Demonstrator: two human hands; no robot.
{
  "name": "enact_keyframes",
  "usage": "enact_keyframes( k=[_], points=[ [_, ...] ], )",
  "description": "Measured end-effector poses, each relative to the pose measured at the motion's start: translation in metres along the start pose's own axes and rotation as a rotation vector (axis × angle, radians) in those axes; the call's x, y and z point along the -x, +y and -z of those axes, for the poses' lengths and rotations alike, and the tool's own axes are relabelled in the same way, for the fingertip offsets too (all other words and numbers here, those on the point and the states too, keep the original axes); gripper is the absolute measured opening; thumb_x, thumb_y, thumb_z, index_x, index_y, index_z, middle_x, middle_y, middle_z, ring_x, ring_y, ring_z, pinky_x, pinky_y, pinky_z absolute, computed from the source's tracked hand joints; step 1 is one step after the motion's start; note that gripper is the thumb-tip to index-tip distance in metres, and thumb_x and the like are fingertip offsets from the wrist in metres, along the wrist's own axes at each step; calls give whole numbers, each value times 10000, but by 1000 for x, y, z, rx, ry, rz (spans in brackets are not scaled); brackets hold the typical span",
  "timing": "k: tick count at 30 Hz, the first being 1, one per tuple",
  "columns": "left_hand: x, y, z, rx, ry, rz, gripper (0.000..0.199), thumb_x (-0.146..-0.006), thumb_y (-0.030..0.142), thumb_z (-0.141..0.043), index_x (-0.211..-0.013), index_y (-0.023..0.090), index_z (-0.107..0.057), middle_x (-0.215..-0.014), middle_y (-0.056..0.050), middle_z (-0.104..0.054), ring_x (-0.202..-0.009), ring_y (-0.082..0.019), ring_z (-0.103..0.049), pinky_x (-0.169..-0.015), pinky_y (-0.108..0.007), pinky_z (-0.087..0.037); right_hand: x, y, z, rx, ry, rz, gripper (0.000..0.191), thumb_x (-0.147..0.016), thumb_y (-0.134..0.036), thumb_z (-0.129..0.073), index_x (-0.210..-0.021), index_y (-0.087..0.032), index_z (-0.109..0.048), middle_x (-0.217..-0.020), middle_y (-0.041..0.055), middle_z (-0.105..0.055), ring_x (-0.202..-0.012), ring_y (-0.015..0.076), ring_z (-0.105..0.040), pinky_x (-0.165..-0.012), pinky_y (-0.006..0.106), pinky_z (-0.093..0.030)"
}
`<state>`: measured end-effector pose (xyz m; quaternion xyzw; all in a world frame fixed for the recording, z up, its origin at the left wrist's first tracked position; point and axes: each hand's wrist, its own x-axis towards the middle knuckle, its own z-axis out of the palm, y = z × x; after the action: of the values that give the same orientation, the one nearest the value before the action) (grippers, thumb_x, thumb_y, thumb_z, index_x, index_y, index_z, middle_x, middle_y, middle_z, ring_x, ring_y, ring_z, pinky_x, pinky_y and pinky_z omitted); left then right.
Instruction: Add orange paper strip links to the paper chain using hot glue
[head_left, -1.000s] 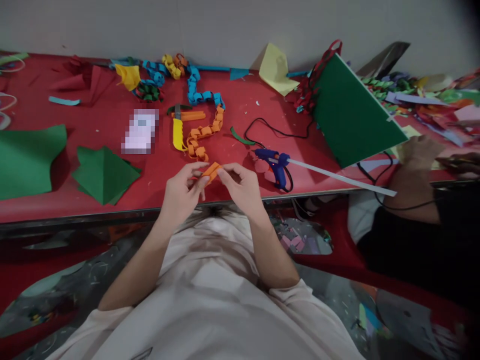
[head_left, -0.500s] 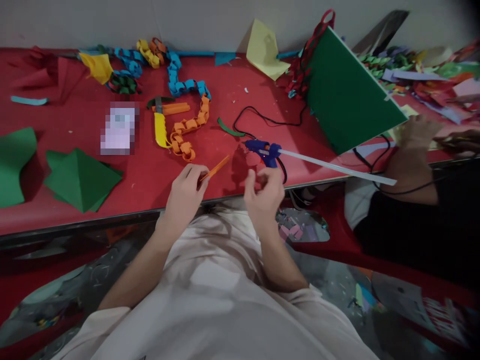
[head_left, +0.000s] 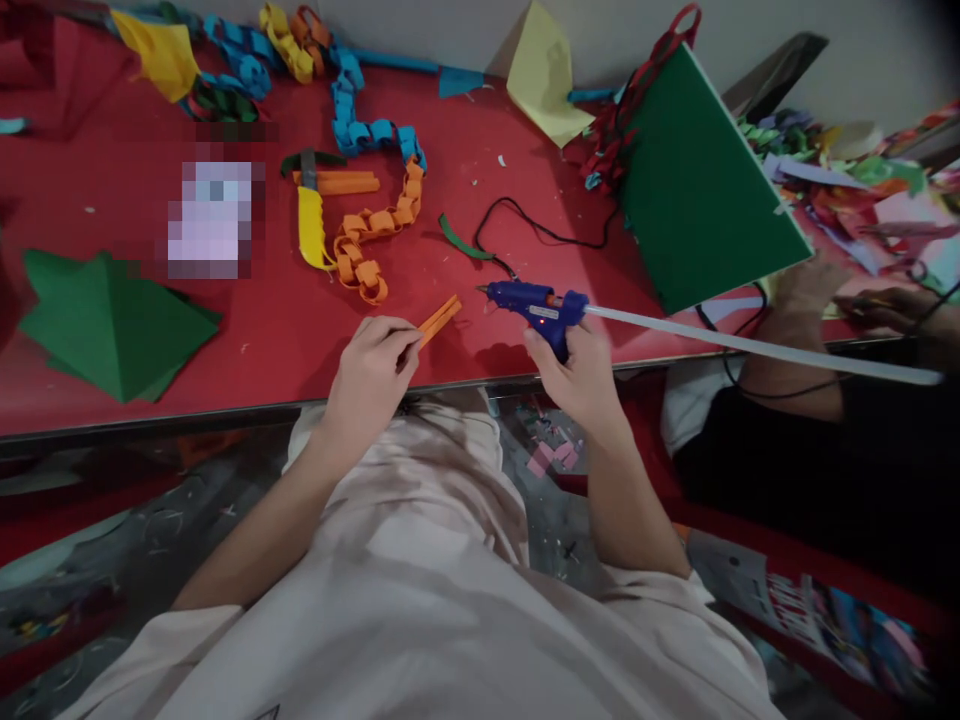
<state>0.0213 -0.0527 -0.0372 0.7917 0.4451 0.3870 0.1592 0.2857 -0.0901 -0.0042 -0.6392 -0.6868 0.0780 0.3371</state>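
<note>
My left hand [head_left: 375, 375] pinches orange paper strips [head_left: 441, 318] at the table's front edge, their free ends pointing up and right. To the right, my right hand [head_left: 581, 375] is wrapped round the handle of a blue glue gun [head_left: 536, 303]. Its nozzle points left, a little above and right of the strips, not touching them. A long white glue stick [head_left: 750, 345] sticks out of its back. Beyond my left hand lies a chain of orange [head_left: 379, 222] and blue paper links [head_left: 371, 133], beside a yellow-handled cutter [head_left: 311, 222].
Green folded paper [head_left: 120, 325] lies at the left on the red table [head_left: 262, 350]. A green board [head_left: 705, 190] leans at the right, near another person's hand [head_left: 810, 285]. A black cord [head_left: 555, 236] runs behind the gun. Paper scraps [head_left: 855, 190] pile up at the far right.
My right hand has moved right and closed round the glue gun's handle, and the gun is turned a little. My left hand still holds the orange strips. The view has shifted.
</note>
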Motion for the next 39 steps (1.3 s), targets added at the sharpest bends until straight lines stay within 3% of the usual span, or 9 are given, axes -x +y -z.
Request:
enact_keyframes(
  k=[6,16,24,34,39],
  points=[
    [0,1,-1,28,10,34,236,-915,80,-574,-1044,180,-745,-1041,-87,-740,-948,-205,-677,-863,-330,-549,4,-23,-1,75,-153,-19,386,-997,-474,-535,-1155,-170,-712,-1148,177,-741,-1009,334,-722,-873,456,-575],
    [-1,0,2,75,8,43,199,-939,122,-582,-1014,199,-749,-1021,-78,-747,-920,-200,-676,-843,-320,-536,1,-27,-8,258,-198,-7,422,-1018,-438,-480,-1247,-140,-673,-1143,200,-739,-1042,369,-697,-871,485,-556],
    [2,-3,21,23,-120,104,160,-924,192,-667,-1055,214,-757,-935,-58,-715,-841,-206,-646,-796,-331,-499,-2,-25,-8,242,-211,12,397,-1018,-413,-485,-1240,-146,-677,-1162,197,-736,-1059,363,-697,-881,492,-557],
    [7,-6,19,74,-74,110,162,-931,195,-657,-1027,239,-780,-879,-33,-715,-775,-185,-643,-748,-310,-494,7,-35,-3,197,-249,52,297,-1014,-410,-490,-1020,-195,-694,-993,155,-751,-939,324,-704,-771,420,-531],
    [7,-5,20,43,-67,83,147,-926,165,-667,-1014,210,-777,-876,-31,-726,-779,-171,-650,-746,-288,-491,14,-38,-6,202,-244,98,310,-1021,-421,-500,-1039,-186,-702,-987,151,-757,-919,312,-701,-768,404,-527]
  ],
)
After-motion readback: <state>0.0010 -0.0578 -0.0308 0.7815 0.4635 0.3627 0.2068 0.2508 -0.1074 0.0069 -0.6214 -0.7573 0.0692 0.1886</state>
